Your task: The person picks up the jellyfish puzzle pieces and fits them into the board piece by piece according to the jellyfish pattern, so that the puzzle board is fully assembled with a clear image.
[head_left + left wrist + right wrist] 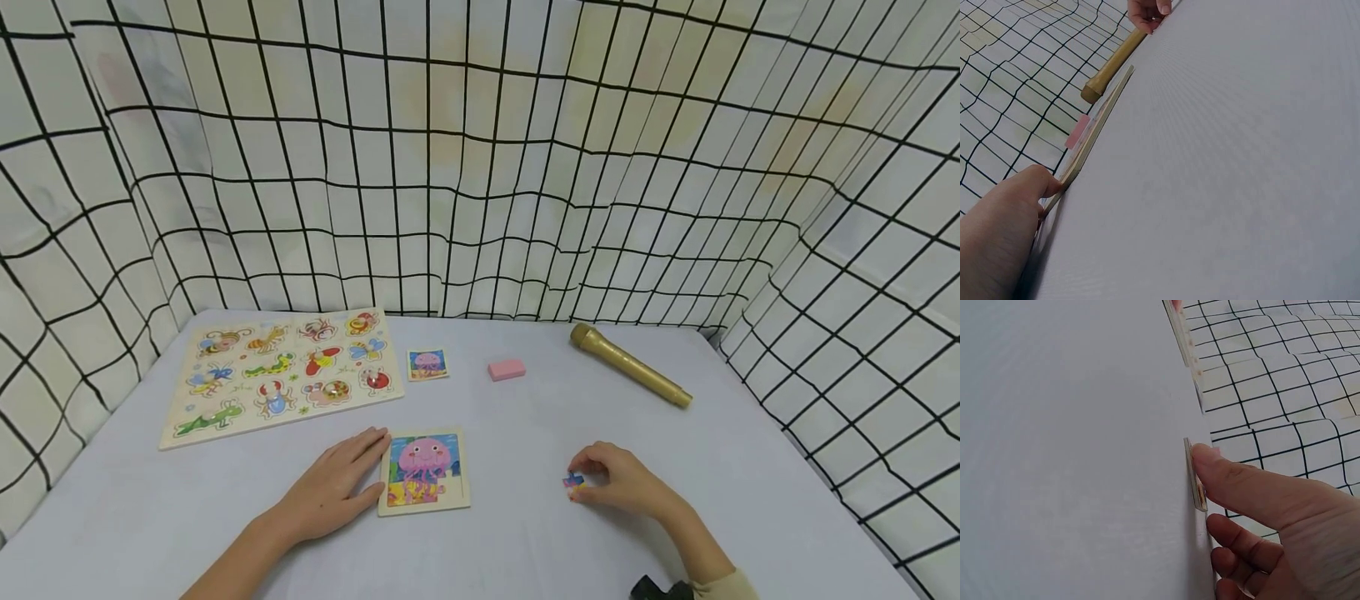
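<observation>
A small square wooden jigsaw puzzle (pixel 424 468) with a pink jellyfish lies in front of me, a pale bare patch showing at its lower right. My left hand (pixel 330 492) rests flat along its left side, fingers stretched to the upper corner and thumb at the lower edge. In the left wrist view that thumb (pixel 1038 181) touches the frame's rim. Right of the puzzle, my right hand (pixel 618 479) pinches a small blue and pink puzzle piece (pixel 573 481) between thumb and fingers, close over the table. The right wrist view shows this puzzle piece (pixel 1194 478) edge-on under the thumb.
A large wooden insect puzzle board (pixel 285 375) lies at the back left. Beside it are a small jellyfish picture card (pixel 428 364), a pink block (pixel 506 370) and a gold microphone (pixel 630 364). Black wire mesh (pixel 465 200) over white cloth walls in the white table (pixel 517 550).
</observation>
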Motion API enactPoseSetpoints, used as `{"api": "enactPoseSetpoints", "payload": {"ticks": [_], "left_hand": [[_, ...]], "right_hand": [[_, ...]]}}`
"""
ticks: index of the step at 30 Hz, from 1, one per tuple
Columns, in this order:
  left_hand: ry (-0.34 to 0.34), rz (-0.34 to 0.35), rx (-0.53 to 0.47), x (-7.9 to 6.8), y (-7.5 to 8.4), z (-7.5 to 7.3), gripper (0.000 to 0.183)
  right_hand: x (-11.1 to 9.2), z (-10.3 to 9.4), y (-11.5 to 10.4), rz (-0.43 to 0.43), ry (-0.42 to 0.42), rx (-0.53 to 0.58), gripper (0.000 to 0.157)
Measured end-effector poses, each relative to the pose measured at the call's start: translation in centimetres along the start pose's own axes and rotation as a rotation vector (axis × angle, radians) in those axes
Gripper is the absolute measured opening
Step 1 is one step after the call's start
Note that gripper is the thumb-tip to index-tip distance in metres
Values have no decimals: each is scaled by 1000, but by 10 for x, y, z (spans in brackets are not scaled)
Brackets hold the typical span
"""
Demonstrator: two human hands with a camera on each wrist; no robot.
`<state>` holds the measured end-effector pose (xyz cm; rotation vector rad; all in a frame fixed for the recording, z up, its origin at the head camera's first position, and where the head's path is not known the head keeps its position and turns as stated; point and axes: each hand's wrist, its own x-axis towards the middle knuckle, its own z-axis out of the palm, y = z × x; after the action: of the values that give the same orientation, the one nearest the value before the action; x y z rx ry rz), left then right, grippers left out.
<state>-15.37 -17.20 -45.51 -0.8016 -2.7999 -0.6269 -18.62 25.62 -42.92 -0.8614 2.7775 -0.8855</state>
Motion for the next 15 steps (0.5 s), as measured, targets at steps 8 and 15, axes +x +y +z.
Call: {"api": "enactPoseSetpoints", "payload": {"ticks": [8,15], "left_hand": [[-3,2,-7,0,-1,0,60],[-9,3,-3,0,-1,0,59]], "right_hand": [[-2,0,0,-13,-20,15,31],[-1,1,-2,28,-32,45,32]]}}
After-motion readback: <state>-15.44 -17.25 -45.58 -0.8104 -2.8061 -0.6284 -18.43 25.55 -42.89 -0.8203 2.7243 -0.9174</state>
